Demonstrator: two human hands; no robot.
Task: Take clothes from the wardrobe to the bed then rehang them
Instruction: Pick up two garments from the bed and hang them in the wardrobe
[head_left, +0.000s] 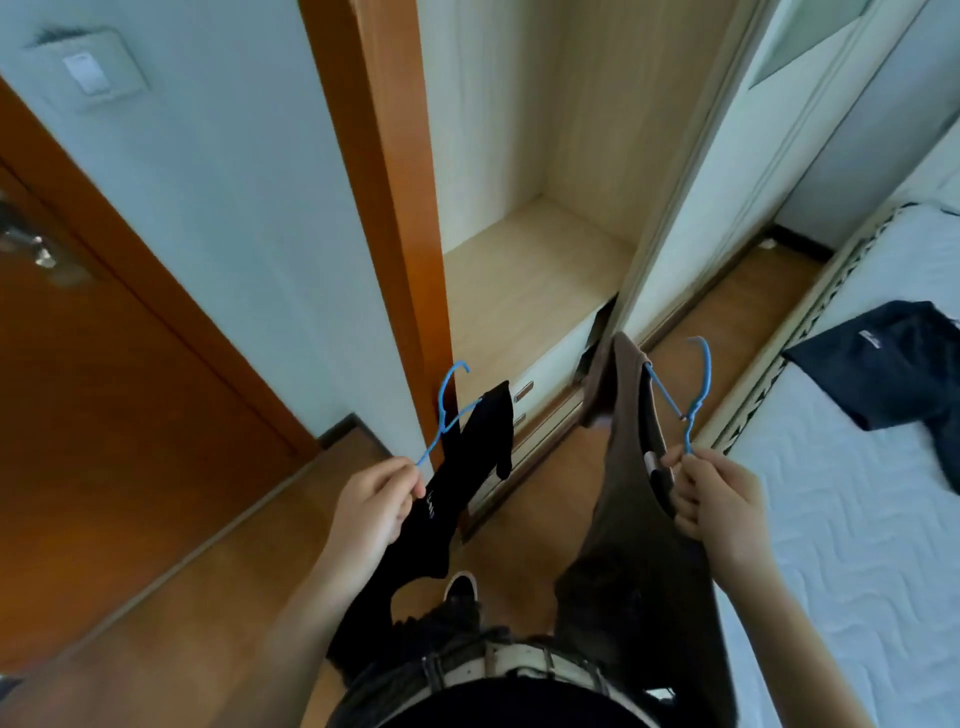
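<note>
My left hand (375, 506) grips a blue hanger (448, 410) that carries a black garment (457, 499), which hangs down past my waist. In my right hand (714, 501) is a second blue hanger (693, 395) with a brown garment (628, 467) draped from it. Both are held in front of the open wardrobe (530, 270), whose light wooden compartment shows no clothes. To the right lies the bed (852, 499) with a white quilted mattress, and a dark blue garment (893, 369) is spread on it.
An orange-brown door (104, 395) with a metal handle stands at the left, and a light switch (85, 73) is on the wall above it. The wardrobe's sliding door (727, 171) stands to the right of the opening. Drawers (540, 395) sit under the compartment. The floor is wood.
</note>
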